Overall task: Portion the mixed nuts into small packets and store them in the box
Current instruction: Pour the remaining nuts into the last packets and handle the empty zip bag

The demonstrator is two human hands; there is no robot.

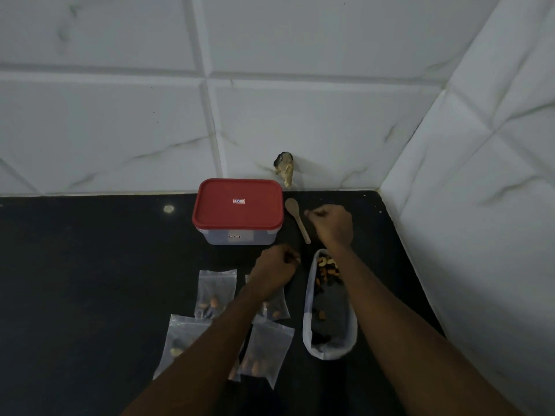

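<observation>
Dim, flat, bluish light with faint shadows (wide-angle bending at the edges), soft focus and slight grain throughout.

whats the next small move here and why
Probably lift the red lid off the box: it is shut, and four packets holding nuts lie on the counter before it. What the left hand and right hand hold is unclear.

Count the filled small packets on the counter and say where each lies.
4. Far-left packet; far-right packet, partly under the left forearm; near-left packet; near-right packet. The forearm may hide another.
</observation>
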